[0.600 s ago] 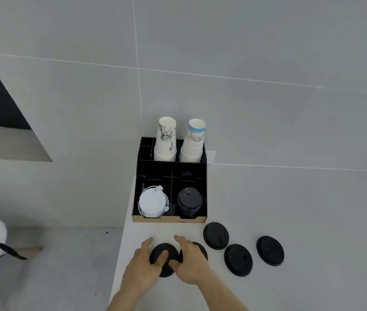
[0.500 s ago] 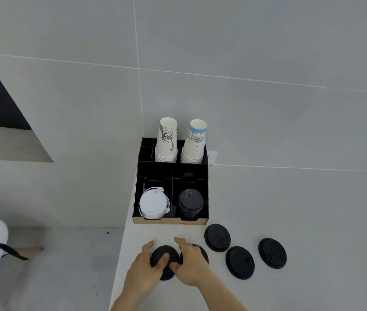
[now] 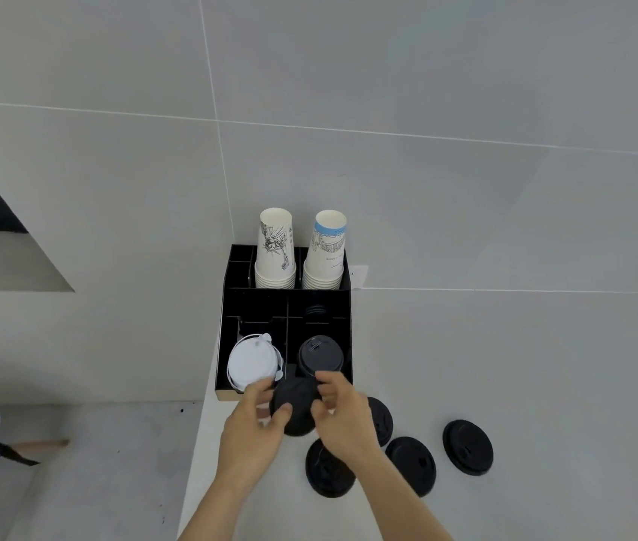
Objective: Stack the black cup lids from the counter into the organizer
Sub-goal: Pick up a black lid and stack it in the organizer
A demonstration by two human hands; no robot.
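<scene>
Nearest on the surface (image 3: 543, 384) lie four black lids (image 3: 467, 447). Above them, left hand (image 3: 251, 423) and right hand (image 3: 342, 413) together pinch one lid (image 3: 295, 410), just before the organizer (image 3: 227, 306) holding stacked lids and cups (image 3: 275, 247).

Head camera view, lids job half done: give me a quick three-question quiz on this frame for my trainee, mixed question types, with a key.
1. True or false: the round black plastic lid pinched between the left hand and right hand is already seated in the black compartmented organizer.
2. How many round black lids lie flat on the pale grey counter?
3. In the organizer's front row, the stack of white plastic lids sits on which side of the stack of black lids: A) left, B) right, C) behind?

Key:
1. False; it is held in front of the organizer.
2. Four, two partly hidden by the right hand and arm.
3. A
</scene>
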